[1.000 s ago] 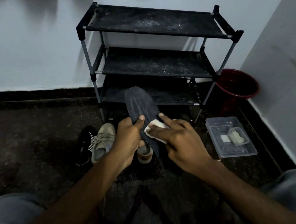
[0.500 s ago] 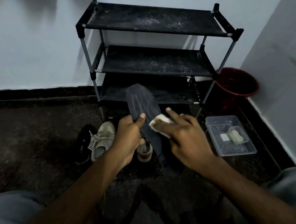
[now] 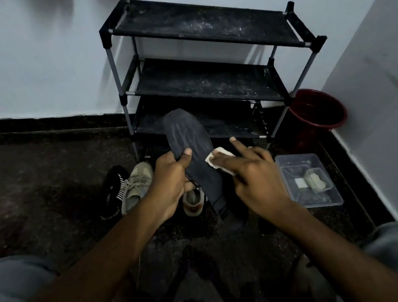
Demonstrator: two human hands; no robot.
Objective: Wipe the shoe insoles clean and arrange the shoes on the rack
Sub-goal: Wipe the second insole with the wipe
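Observation:
My left hand (image 3: pixel 171 180) grips a dark insole (image 3: pixel 189 142) by its left edge, thumb on top, toe end pointing up toward the rack. My right hand (image 3: pixel 253 176) presses a small white wipe (image 3: pixel 215 157) against the insole's right edge with the fingers. The black three-shelf shoe rack (image 3: pixel 207 77) stands against the white wall, its shelves dusty and bare. On the floor lie a tan sneaker (image 3: pixel 137 186), a black shoe with white stripes (image 3: pixel 113 192) to its left, and another tan shoe (image 3: pixel 193 200) partly hidden under my left hand.
A clear plastic box (image 3: pixel 308 178) with white wipes sits on the floor to the right. A dark red bucket (image 3: pixel 318 109) stands in the corner beside the rack. The right wall is close. My knees frame the bottom corners.
My right hand has slid the wipe up the insole and toward its right edge. The left hand has kept its hold, with the insole barely shifting.

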